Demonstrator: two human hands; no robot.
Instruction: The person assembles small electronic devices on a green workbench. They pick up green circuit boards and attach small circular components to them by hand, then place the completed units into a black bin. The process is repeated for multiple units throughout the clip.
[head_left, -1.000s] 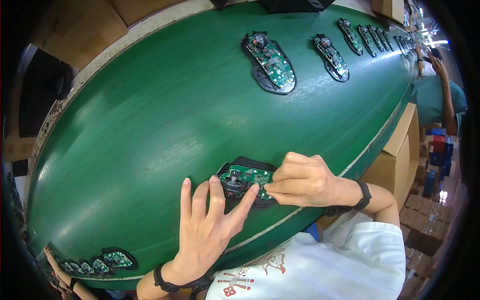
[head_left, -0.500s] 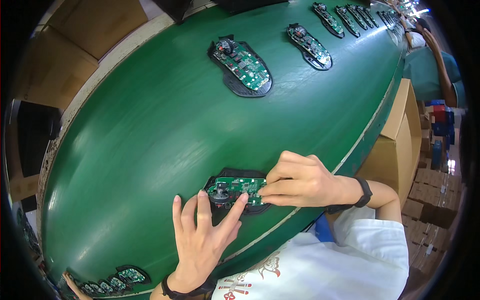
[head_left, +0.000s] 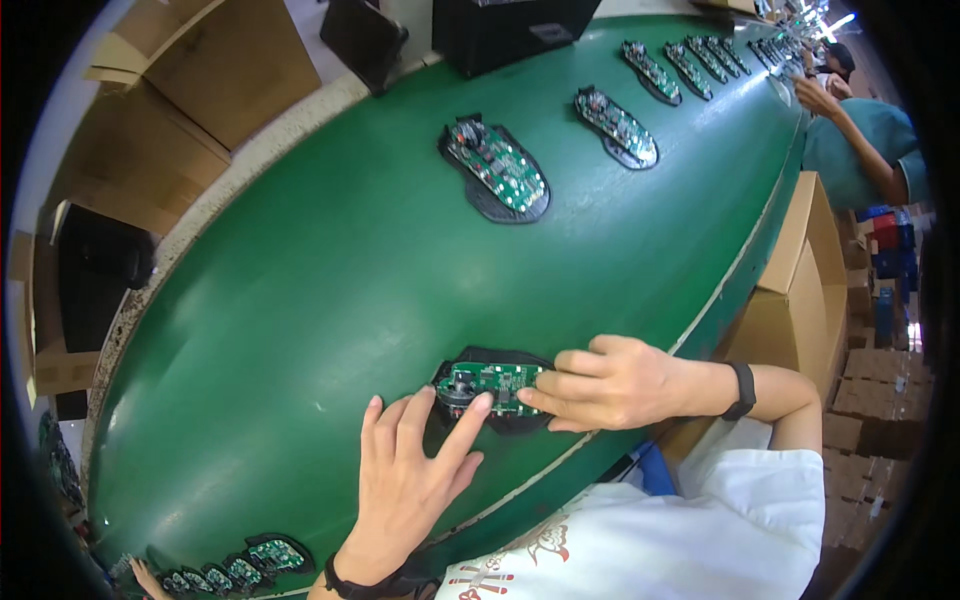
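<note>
A green circuit board (head_left: 495,378) with a round black wheel part (head_left: 459,389) at its left end lies in a dark, hand-sized tray (head_left: 490,354) on the green work surface. My left hand (head_left: 412,462) reaches up from below with fingers spread. Its index fingertip touches the board's lower edge beside the wheel, and another fingertip rests at the tray's left side. Over the board's right end, my right hand (head_left: 608,385) has its fingers bent and drawn together, thumb low on the board. Whatever lies between those fingertips is hidden.
More boards in dark trays stand on the green surface (head_left: 330,270): one ahead (head_left: 500,170), another (head_left: 617,128) beyond, and several at far right and lower left. An open cardboard box (head_left: 790,270) stands at right, near a person in teal (head_left: 860,155). A black box (head_left: 500,35) sits at the far edge.
The view has shifted slightly, so the board and both hands appear a little lower and further right. My right hand's fingers remain over the board's right end; my left hand still touches the board.
</note>
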